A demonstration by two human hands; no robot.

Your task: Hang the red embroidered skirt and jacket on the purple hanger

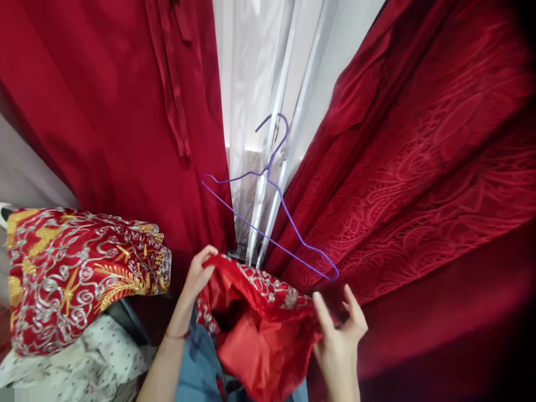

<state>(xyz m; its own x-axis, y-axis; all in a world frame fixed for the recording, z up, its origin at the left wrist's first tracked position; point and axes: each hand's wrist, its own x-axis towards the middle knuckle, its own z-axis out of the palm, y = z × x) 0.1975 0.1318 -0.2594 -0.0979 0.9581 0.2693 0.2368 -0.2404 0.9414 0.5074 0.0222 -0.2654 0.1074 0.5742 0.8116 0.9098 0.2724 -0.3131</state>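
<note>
A red embroidered garment with silver stitching hangs open between my two hands. My left hand pinches its left upper edge. Fingers half spread, my right hand grips the garment's right edge. A purple wire hanger is tilted just above the garment, its hook pointing up; what holds it is hidden. Its lower right end is close above my right hand.
Red satin clothes hang at the left and red patterned clothes at the right, with white fabric between them. A second red garment with gold and silver embroidery lies at the left over dotted white cloth.
</note>
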